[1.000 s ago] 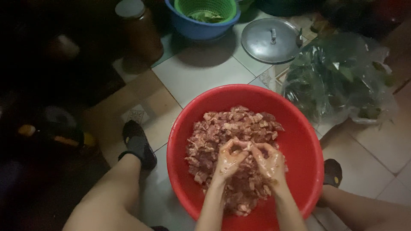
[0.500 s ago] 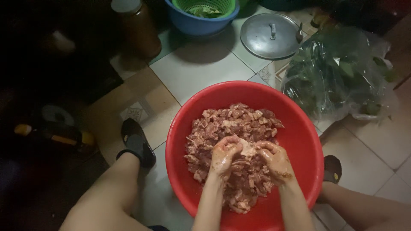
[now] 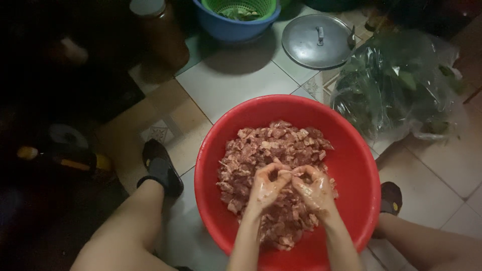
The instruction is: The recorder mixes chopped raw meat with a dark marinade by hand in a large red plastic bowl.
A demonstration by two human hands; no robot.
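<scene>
So my left hand [image 3: 265, 186] & right hand [image 3: 312, 188] are both down in the big red bowl [image 3: 351, 165], right on top of the cut-up meat [image 3: 271, 145]. Both hands are wet & shiny. My left hand is curled, w/ fingers bent in, pinching a bit of meat at the tips. My right hand is curled the same way, fingers bent in & pinching meat too. The 2 hands touch at the fingertips, near the middle of the bowl. The meat is small pink & red bits, piled in the middle of the bowl, w/ bare red wall all around it. The bowl sits on the tile floor [image 3: 236, 88] between my legs. My left foot in a dark slipper [image 3: 161, 168] is just beside the bowl's left edge. My right foot's slipper [image 3: 391, 198] is just beside the bowl's right edge. Up at the top edge of the floor is a blue tub [image 3: 226, 27] w/ a green basket [image 3: 240, 7] inside it, & some green bits in the basket. Next to that, to the right, a round metal lid [image 3: 317, 41] lies flat on the floor. A clear bag of green leaves [image 3: 396, 85] is near the bowl's top right side. A brown jar [image 3: 160, 32] stands left of the blue tub. The left side of the floor is too dark to tell much.
</scene>
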